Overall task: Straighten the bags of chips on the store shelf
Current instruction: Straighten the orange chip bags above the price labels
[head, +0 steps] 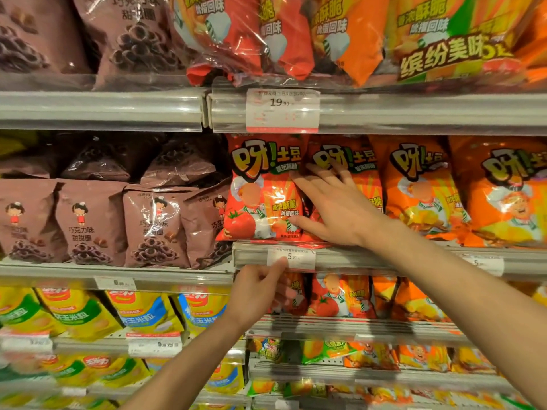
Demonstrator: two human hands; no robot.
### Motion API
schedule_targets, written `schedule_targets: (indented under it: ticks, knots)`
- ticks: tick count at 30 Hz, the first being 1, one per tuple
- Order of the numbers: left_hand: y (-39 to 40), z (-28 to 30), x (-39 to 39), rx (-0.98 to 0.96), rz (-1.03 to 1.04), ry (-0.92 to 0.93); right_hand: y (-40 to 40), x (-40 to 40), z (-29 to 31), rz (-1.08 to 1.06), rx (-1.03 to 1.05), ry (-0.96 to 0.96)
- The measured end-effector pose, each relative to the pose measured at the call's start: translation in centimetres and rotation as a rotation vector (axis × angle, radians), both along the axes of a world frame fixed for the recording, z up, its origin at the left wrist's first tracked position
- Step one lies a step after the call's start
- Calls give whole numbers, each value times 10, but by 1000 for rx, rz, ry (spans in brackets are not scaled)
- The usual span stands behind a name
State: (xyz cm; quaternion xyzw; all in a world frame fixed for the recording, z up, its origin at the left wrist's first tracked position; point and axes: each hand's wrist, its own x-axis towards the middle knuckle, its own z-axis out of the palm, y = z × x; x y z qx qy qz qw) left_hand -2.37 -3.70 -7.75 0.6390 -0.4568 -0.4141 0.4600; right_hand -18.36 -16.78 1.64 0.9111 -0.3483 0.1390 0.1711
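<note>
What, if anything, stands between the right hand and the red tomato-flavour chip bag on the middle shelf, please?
Nothing visible: the right hand already lies spread against the red tomato-flavour chip bag, thumb on its lower front. The left hand touches the white price tag below.

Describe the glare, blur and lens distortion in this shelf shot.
Head view: glare streaks the clear wrap of the top-shelf multipacks and the red tomato chip bag under the right hand; shelf rails bow from wide-angle distortion; the lower yellow bags are soft and blurred; the left hand by the price tag is fairly sharp.
</note>
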Motion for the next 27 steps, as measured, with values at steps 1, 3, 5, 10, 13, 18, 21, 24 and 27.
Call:
schedule_targets:
  ticks: [1,3,5,10,13,18,21,24,27]
  knots:
    - [0,0,-1,5,6,24,0,0,-1,0,-2,-3]
    - [1,1,-4,10,6,70,0,1,-2,1,-2,-7]
    - [0,3,-7,8,-11,99,0,1,-3,-2,-4,-12]
    - [-5,4,-11,2,-20,146,1,2,-3,-16,-12,-6]
    - [-8,2,-9,3,-35,146,1,1,-3,-15,-15,-19]
    - [-10,-2,-8,-27,-57,113,4,2,-6,-21,-33,-26]
    - [-10,-5,-10,-34,-62,123,3,1,-7,-33,-42,-19]
    - [-12,-8,-12,-51,-55,140,3,2,-7,-29,-34,-21]
    - [-12,-9,-19,-81,-42,133,6,-3,-5,6,-30,-77]
